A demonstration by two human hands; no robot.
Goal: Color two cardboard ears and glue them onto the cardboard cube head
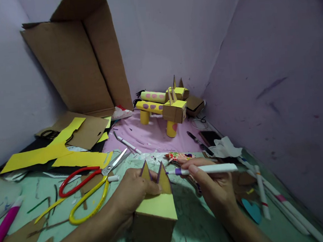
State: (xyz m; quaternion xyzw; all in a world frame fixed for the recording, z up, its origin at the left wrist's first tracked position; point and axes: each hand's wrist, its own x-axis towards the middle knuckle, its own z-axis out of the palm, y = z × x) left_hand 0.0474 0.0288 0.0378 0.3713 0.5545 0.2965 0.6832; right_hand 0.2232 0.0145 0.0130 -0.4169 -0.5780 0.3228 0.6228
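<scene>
My left hand (136, 188) grips a small cardboard box (154, 228) with a yellow paper top and two pointed ears. Its thumb and fingers pinch the base of the ears. Purple edging runs along the right ear (164, 179). In my right hand (213, 188) is a white marker pen (212, 168) with a purple collar, held almost level. The pen's tip touches or nearly touches the edge of that right ear. Left of the box lie open scissors (104, 176) with one red and one yellow handle.
Two yellow cardboard animals (174, 110) stand at the back on pink cloth. Yellow paper strips (36, 156) and a large cardboard box (73, 64) are at the left. Markers (262, 193) and a blue paper heart (251, 210) lie right. A magenta tube (7, 223) is at the left edge.
</scene>
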